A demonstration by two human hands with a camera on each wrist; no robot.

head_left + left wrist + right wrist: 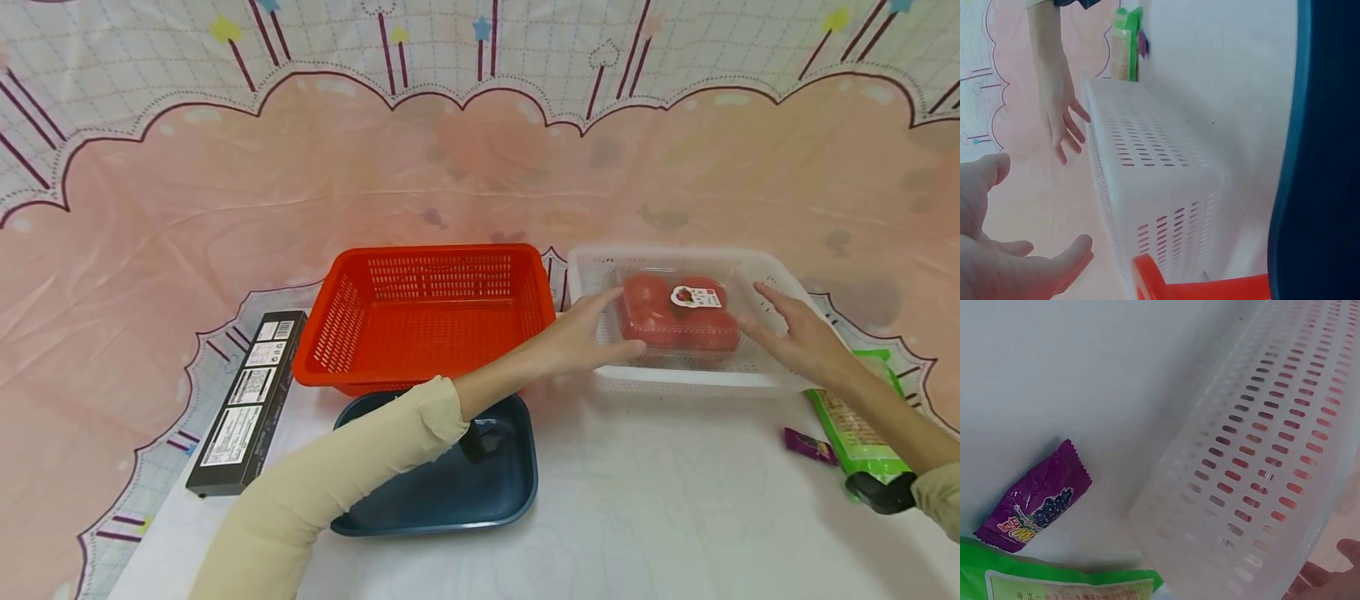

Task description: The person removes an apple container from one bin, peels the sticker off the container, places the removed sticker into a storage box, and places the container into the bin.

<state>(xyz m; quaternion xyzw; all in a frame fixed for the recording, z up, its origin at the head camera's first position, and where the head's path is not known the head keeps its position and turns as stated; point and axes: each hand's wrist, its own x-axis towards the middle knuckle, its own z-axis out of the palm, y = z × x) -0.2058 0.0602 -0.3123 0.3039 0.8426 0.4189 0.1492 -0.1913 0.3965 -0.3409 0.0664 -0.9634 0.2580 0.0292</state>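
Note:
A clear plastic box of red tomatoes (651,315) with a white label lies in the white perforated basket (697,379). My left hand (592,335) is over the basket's left end, fingers spread, close to the box's left side. On the box's other side is my right hand (798,335), fingers extended and thumb apart. I cannot tell whether either hand touches the box. In the left wrist view, the left hand (1010,240) and the right hand (1055,100) face each other above the basket rim, with nothing gripped. Only some fingers of the right hand (1329,578) show in the right wrist view.
An orange-red basket (423,337) stands left of the white one. In front of it is a dark blue tray (450,500), partly under my left forearm. A long black box (247,400) lies far left. At right are a green packet (862,429) and a purple wrapped candy (1038,500).

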